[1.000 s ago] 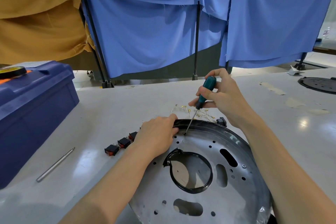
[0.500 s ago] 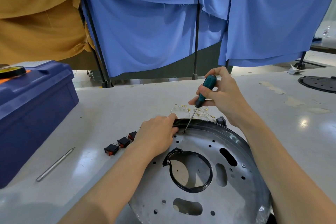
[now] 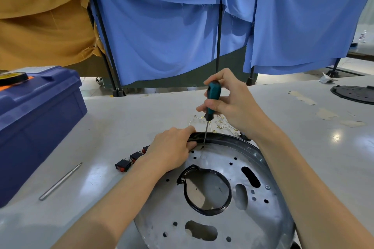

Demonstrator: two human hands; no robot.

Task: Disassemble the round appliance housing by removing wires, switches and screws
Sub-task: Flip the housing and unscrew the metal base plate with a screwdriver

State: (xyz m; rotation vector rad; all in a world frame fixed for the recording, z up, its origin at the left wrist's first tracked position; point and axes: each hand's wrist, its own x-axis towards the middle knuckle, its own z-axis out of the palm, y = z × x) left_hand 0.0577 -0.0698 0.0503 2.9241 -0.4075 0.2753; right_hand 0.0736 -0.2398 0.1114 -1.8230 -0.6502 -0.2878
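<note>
The round metal housing [image 3: 238, 170], with a black rim and a black-edged centre hole, lies on the table in front of me. My left hand [image 3: 172, 149] presses on its far left rim, fingers curled over the black edge. My right hand [image 3: 228, 101] grips a teal-handled screwdriver [image 3: 211, 101], held nearly upright, its tip set in a screw [image 3: 202, 147] near the far rim. A bundle of white wires with gold terminals [image 3: 220, 123] lies just beyond the housing. Black and red switches [image 3: 129, 160] sit in a row to the left. Another screw [image 3: 267, 187] sits on the plate's right side.
A large blue toolbox [image 3: 36, 127] stands at the left with a roll of tape [image 3: 12, 78] on top. A thin metal rod [image 3: 60, 181] lies beside it. A second black round plate [image 3: 356, 94] rests at the far right. Blue and tan cloths hang behind the table.
My right hand has raised the screwdriver handle, bringing the tool from a slant to nearly upright. Its tip stays on the same screw. My left hand has not moved.
</note>
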